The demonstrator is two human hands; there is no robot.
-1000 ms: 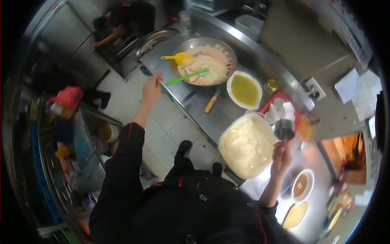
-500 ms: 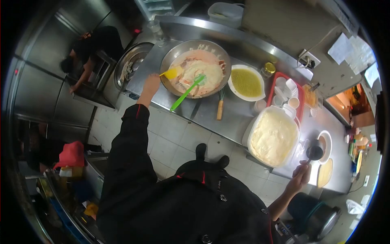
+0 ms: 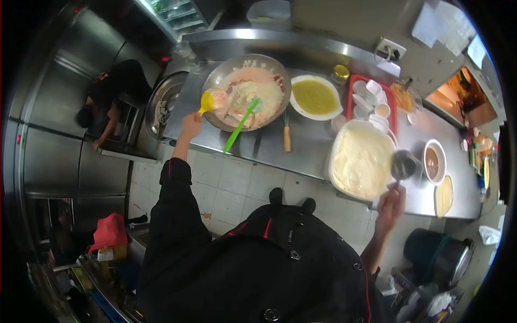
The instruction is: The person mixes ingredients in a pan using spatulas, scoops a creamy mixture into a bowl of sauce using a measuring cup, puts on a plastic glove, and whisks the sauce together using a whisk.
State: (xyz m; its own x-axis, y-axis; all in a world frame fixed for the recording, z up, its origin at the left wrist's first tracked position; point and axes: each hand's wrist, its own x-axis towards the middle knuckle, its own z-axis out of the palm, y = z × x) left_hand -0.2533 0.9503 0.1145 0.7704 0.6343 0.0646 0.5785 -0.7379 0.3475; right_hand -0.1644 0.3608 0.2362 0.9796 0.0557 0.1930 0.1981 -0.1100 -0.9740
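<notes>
In the head view my left hand [image 3: 191,125] is closed around the handle of a yellow spatula [image 3: 207,101]. Its head is over the left side of a wide metal bowl [image 3: 211,78], with pale pink cream beside it. That bowl holds white and pink cream with reddish streaks, and a green spatula [image 3: 242,126] leans in it. My right hand [image 3: 392,203] grips a dark metal ladle [image 3: 403,164]. The ladle's bowl is just right of a white tub [image 3: 329,161] of pale cream. Further right stands a white bowl [image 3: 443,156] of brown sauce.
Beside the metal bowl sit a dish of green liquid [image 3: 318,98], a wooden-handled whisk [image 3: 287,139] and a jar [image 3: 340,74]. A red tray [image 3: 392,124] carries several white cups. Another person [image 3: 121,86] bends at an open drawer on the left.
The ladle has shifted from over the brown sauce bowl leftward to the cream tub's edge. The yellow spatula has moved to the bowl's left side and turned. The camera view has shifted.
</notes>
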